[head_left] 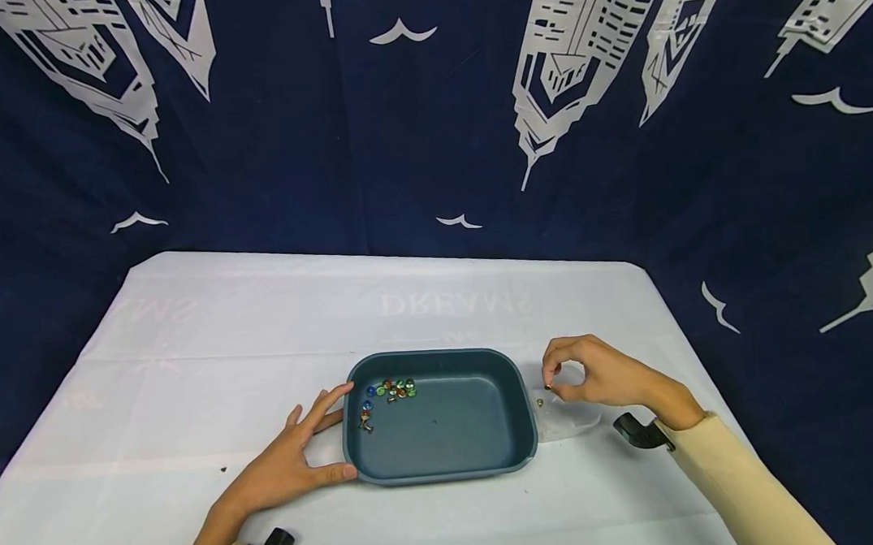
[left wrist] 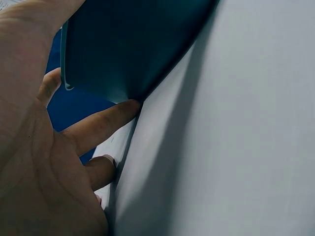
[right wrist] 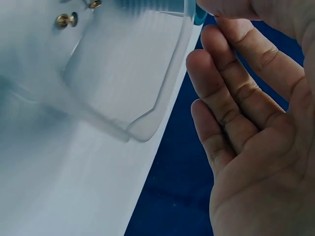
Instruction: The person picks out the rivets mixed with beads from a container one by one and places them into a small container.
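On white-covered table (head_left: 191, 356), left hand (head_left: 291, 466) lies flat, fingers straight, bracing dark teal plastic tray (head_left: 445, 467) with coloured beads (head_left: 390, 390); right hand (head_left: 595, 375) pinches small brass bead (head_left: 548, 388) above clear plastic container (head_left: 570, 419) beside tray.

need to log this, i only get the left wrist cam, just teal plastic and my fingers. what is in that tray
Observer: The head view shows a cluster of small coloured beads in the far left corner of the teal tray; the rest of its floor is bare.
Operator: where is the other hand
Observer: The right hand is just past the tray's right side, pinching a small brass-coloured piece between thumb and fingertip.
Operator: anything under it
Observer: A clear plastic container lies on the white table there, with two small brass pieces in it.
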`<move>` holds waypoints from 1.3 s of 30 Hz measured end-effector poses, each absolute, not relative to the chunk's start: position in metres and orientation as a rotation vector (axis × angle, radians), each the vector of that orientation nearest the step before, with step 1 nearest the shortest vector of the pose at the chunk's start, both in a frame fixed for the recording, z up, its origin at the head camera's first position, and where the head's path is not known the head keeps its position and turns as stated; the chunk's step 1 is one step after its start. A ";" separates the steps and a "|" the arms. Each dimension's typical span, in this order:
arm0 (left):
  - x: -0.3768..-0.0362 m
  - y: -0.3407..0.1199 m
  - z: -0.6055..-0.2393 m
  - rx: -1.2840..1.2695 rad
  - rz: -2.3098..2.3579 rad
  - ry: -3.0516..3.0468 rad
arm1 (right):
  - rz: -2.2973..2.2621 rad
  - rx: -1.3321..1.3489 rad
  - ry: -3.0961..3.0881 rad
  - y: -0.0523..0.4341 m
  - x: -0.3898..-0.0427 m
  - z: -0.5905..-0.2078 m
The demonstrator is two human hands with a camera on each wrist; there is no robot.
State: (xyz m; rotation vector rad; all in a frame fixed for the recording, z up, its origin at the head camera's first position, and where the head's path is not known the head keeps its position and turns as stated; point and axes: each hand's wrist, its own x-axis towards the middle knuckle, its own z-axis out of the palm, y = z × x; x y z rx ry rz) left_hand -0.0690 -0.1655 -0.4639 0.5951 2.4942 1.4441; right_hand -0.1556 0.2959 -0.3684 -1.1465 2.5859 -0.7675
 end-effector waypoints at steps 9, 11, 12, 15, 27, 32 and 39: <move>-0.068 -0.167 -0.465 0.612 1.443 2.508 | -0.732 -1.105 2.618 0.302 -0.152 -0.371; -0.069 -0.167 -0.466 0.617 1.438 2.515 | -0.720 -1.085 2.618 0.303 -0.152 -0.372; -0.069 -0.167 -0.466 0.622 1.438 2.517 | -0.714 -1.073 2.617 0.303 -0.151 -0.372; -0.069 -0.167 -0.466 0.623 1.437 2.518 | -0.710 -1.048 2.614 0.303 -0.151 -0.372; -0.068 -0.166 -0.467 0.619 1.457 2.498 | -0.705 -1.037 2.627 0.304 -0.151 -0.370; -0.068 -0.165 -0.466 0.617 1.442 2.501 | -0.705 -1.044 2.635 0.302 -0.153 -0.371; -0.068 -0.167 -0.465 0.632 1.436 2.506 | -0.707 -1.075 2.621 0.288 -0.160 -0.368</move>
